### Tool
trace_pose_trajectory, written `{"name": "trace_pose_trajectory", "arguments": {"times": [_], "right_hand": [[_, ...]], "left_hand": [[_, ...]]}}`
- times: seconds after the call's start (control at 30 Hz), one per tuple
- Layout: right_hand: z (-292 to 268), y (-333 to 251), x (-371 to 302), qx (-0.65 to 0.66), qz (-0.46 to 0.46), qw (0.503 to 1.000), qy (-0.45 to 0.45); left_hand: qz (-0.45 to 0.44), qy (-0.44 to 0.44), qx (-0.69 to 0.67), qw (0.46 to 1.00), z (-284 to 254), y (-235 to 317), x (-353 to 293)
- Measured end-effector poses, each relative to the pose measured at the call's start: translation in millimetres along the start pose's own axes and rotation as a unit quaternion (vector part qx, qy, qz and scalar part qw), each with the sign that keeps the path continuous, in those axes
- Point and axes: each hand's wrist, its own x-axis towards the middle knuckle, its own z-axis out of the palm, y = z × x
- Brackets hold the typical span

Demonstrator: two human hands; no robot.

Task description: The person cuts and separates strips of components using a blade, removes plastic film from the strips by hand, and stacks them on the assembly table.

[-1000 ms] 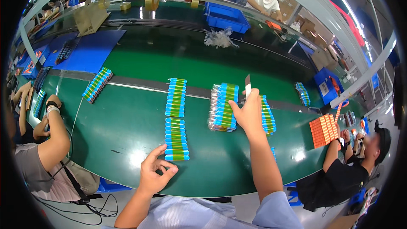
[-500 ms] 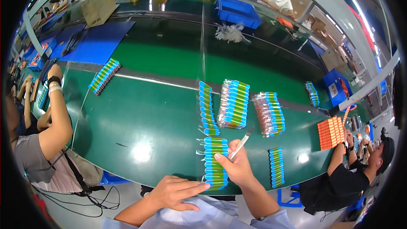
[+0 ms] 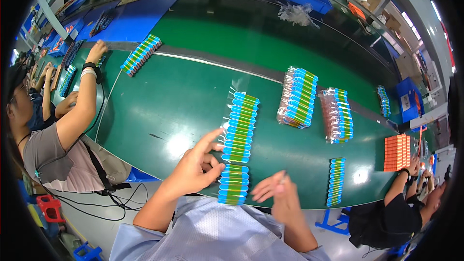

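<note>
A flat row of blue round-ended pieces with a yellow-green band and thin whitish leads lies in front of me. A shorter row of the same pieces lies at its near end, by the table edge. My left hand is at their left side. Its index finger reaches the longer row's edge and its thumb is by the seam between the rows; the fingers are apart. To the right of the short row, my right hand is slightly blurred. It grips a slim pen-like tool, mostly hidden, with a dark tip.
Two bagged stacks of blue pieces stand right of centre, with a single row nearer. Another row lies at far left. An orange stack is at right. Co-workers sit on both sides.
The far row, formerly on edge, now lies flat against the near one. My right hand has left the near row and moved right; my left hand has moved up along the side. The view has shifted.
</note>
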Motion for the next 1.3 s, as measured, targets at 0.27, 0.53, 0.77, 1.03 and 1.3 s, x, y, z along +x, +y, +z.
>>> {"name": "trace_pose_trajectory", "arguments": {"times": [0.27,0.53,0.77,1.03,1.3], "right_hand": [[-51.9,-42.9,8.2,-0.523,-0.094,0.847,0.006],[-36.2,-37.2,24.6,-0.539,-0.251,0.804,0.005],[-1.0,-35.5,39.5,-0.549,-0.319,0.772,-0.033],[7.7,-28.1,48.2,-0.510,-0.344,0.788,-0.033],[6.9,-30.8,48.8,-0.498,-0.372,0.782,-0.030]], "left_hand": [[0.038,-0.015,0.118,0.992,-9.5,-3.4,-6.8],[0.050,0.023,0.112,0.992,2.6,-5.9,-8.3],[0.096,0.009,0.031,0.995,11.2,-17.8,-11.2],[0.067,0.000,-0.026,0.997,13.7,-9.4,-9.5],[0.052,-0.014,-0.075,0.996,9.3,-11.5,-8.4]]}}
